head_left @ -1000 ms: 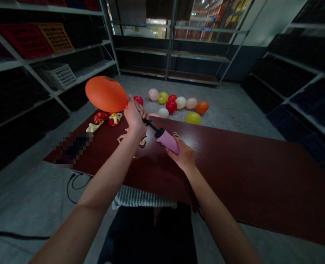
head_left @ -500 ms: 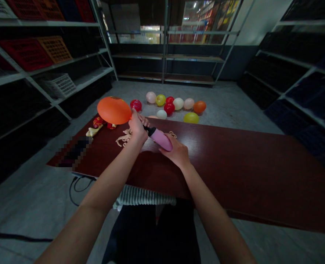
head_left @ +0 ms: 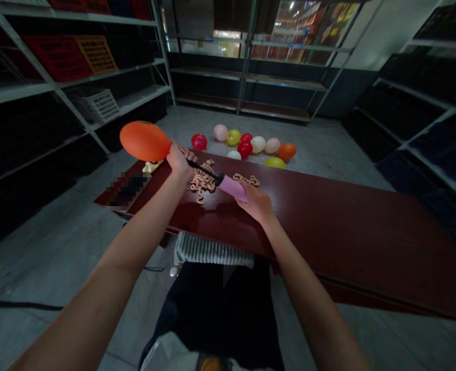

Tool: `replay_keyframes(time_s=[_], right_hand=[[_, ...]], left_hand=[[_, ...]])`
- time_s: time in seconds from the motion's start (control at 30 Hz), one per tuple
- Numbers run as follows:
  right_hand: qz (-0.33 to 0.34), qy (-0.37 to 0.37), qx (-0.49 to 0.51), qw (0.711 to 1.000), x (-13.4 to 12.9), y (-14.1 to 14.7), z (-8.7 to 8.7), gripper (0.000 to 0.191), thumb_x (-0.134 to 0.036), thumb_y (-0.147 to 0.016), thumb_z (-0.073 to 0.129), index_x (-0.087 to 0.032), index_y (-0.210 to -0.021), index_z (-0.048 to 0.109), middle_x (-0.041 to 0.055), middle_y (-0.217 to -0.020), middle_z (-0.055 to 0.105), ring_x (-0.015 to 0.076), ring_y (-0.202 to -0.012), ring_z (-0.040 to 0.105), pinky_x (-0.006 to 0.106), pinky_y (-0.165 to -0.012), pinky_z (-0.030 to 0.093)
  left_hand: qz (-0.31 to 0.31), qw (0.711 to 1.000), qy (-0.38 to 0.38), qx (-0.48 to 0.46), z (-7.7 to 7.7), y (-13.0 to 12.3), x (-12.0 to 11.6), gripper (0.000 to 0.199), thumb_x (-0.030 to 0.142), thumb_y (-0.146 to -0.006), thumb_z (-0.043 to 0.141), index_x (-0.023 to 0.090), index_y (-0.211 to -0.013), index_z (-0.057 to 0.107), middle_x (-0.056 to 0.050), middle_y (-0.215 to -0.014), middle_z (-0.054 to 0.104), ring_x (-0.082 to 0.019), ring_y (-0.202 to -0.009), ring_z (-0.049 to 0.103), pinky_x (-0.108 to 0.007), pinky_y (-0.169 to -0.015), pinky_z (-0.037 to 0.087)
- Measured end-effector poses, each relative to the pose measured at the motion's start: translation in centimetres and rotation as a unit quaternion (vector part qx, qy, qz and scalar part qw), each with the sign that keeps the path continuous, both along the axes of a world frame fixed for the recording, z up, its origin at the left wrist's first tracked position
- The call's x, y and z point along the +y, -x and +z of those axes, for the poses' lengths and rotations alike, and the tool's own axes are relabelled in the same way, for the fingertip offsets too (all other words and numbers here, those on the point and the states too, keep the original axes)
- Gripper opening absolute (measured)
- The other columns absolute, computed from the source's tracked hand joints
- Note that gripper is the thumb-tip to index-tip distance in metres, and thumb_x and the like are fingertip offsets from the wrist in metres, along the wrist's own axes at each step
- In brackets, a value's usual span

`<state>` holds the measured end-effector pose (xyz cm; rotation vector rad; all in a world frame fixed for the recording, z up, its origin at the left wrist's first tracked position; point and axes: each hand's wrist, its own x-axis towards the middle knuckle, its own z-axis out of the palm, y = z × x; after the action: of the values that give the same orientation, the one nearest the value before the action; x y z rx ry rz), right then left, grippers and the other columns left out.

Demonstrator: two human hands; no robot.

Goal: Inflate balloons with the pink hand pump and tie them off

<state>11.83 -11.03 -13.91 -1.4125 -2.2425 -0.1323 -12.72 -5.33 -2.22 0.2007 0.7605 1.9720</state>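
While your left fingers (head_left: pixel 185 153) clamp tight around the neck of the glossy orange rubber balloon (head_left: pixel 145 141), pinching it onto the slim black nozzle (head_left: pixel 202 168), that grip looks like what keeps the balloon seated and sealed, and the balloon is held up in the air off to your left. Your right hand (head_left: pixel 256 203) is wrapped over the barrel of the pink plastic hand pump (head_left: pixel 233 188), steadying it low over the table with the nozzle angled up toward that pinch. Right beneath, tangled peach-coloured cords (head_left: pixel 202 181) lie on the dark red wooden table (head_left: pixel 328 232), and beyond its far edge a cluster of round balloons (head_left: pixel 245 149) sits on the grey concrete floor (head_left: pixel 316 170).
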Motion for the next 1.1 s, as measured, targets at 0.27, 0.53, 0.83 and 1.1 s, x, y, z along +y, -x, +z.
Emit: replay_keyframes(time_s=[0.27,0.53,0.83,1.1], right_hand=[[0.042,0.005,0.013,0.999,-1.0,0.3,1.1,0.053,-0.035,-0.089,0.067,-0.021,-0.138,0.054,0.0104,-0.133,0.069,0.0272,-0.112,0.07,0.038,-0.093,0.056],[0.001,-0.019,0.039,0.999,-1.9,-0.6,0.6,0.054,-0.034,-0.085,0.07,-0.02,-0.135,0.058,0.0111,-0.128,0.072,0.0279,-0.108,0.071,0.04,-0.092,0.056],[-0.084,-0.022,0.066,0.994,-2.1,-1.7,0.4,0.051,-0.039,-0.079,0.072,-0.023,-0.127,0.063,0.0087,-0.12,0.075,0.028,-0.099,0.073,0.038,-0.082,0.056],[-0.121,-0.012,0.058,0.991,-2.3,-1.5,0.4,0.048,-0.04,-0.082,0.069,-0.021,-0.126,0.064,0.0101,-0.114,0.076,0.0288,-0.098,0.073,0.036,-0.078,0.054]], left_hand=[[0.036,0.999,-0.001,0.002,3.1,4.5,-2.2,0.054,0.045,-0.108,0.039,0.02,-0.062,0.024,0.007,-0.046,0.021,-0.008,-0.034,0.023,-0.021,-0.035,0.022],[0.031,0.999,-0.022,0.032,3.4,2.8,-2.6,0.05,0.04,-0.109,0.038,0.021,-0.065,0.025,0.007,-0.049,0.022,-0.009,-0.038,0.024,-0.023,-0.04,0.024],[0.041,0.996,-0.058,0.052,2.5,-2.4,-1.4,0.053,0.04,-0.109,0.036,0.022,-0.059,0.026,0.006,-0.048,0.021,-0.011,-0.038,0.024,-0.025,-0.039,0.022],[-0.032,0.998,-0.042,0.045,-1.2,-8.4,-1.1,0.061,0.047,-0.105,0.046,0.021,-0.052,0.029,0.007,-0.041,0.025,-0.009,-0.032,0.028,-0.023,-0.035,0.025]])
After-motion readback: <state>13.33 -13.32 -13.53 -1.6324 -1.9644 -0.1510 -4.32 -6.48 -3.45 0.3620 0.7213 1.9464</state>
